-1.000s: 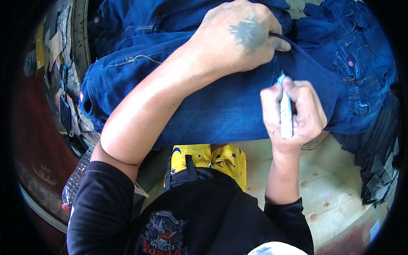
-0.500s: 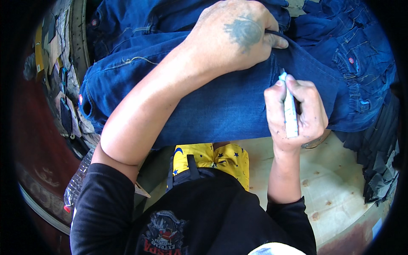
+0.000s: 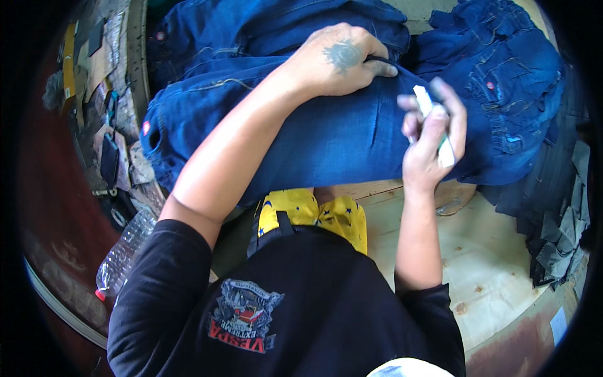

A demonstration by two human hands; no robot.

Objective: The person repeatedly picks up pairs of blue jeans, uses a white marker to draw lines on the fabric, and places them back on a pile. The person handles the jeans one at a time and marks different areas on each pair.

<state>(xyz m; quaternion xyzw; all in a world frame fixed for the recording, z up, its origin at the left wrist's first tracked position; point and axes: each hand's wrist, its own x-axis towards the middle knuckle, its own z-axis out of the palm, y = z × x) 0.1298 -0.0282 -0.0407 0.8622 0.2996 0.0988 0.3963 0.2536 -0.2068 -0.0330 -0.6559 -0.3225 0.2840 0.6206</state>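
Note:
A pair of dark blue denim trousers (image 3: 314, 138) lies across in front of me, its far edge lifted a little. My left hand (image 3: 342, 60) is closed, pinching a raised fold of the denim between thumb and fingers. To its right, above the cloth, my right hand (image 3: 436, 135) holds a slim white stick-like tool (image 3: 422, 97), tilted with one end up between thumb and fingers. Motion smears these fingers, and I cannot make out the tool's exact kind. A dark line, perhaps a slit or a crease, shows in the denim just left of that hand.
More blue denim garments (image 3: 496, 94) are heaped at the far right and far left. Dark cloth scraps (image 3: 559, 232) hang at the right. A clear plastic bottle (image 3: 125, 251) with a red cap lies at the left, below a ledge of clutter. Pale wooden boards (image 3: 490, 251) show beneath.
My right hand has lifted off the denim and turned the white tool in its fingers. My left hand has shifted slightly left, still pinching the cloth.

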